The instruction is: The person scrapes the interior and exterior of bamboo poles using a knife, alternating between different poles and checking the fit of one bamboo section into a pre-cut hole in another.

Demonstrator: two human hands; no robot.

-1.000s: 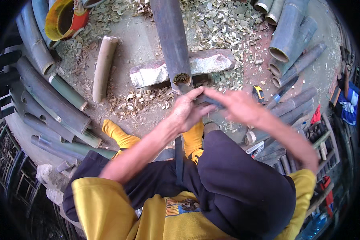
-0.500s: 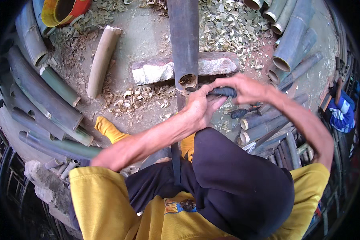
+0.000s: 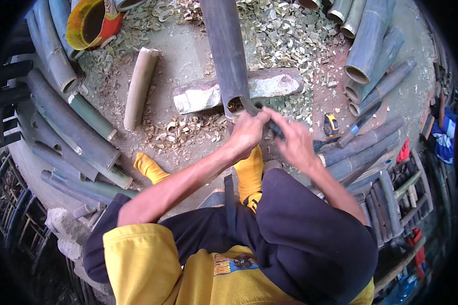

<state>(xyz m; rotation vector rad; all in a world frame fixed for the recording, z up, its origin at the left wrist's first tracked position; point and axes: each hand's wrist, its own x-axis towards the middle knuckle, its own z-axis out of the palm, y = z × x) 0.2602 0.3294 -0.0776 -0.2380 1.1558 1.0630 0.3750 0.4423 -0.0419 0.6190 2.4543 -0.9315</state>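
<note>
A knife (image 3: 250, 107) with a grey blade and dark handle is at the open lower end of a dark bamboo tube (image 3: 226, 56). My left hand (image 3: 248, 133) is closed, its thumb pressed on the knife where blade and handle meet. My right hand (image 3: 296, 142), slightly blurred, curls round the handle from the right. The blade tip touches or nearly touches the tube's rim; I cannot tell which. Under the tube lies a rough block with a whitish face (image 3: 198, 97).
More bamboo tubes lie left (image 3: 76, 122) and right (image 3: 366, 56). Shavings (image 3: 183, 131) cover the ground. A yellow and red bucket (image 3: 114, 28) is at the far left, a pale bamboo piece (image 3: 140, 89) nearer. A tape measure (image 3: 331, 125) sits on the right, beside a tool.
My right forearm has swung down and inward, and the right hand has dropped slightly. The knife has turned, its blade now pointing up and left to the tube's mouth. The view has shifted.
</note>
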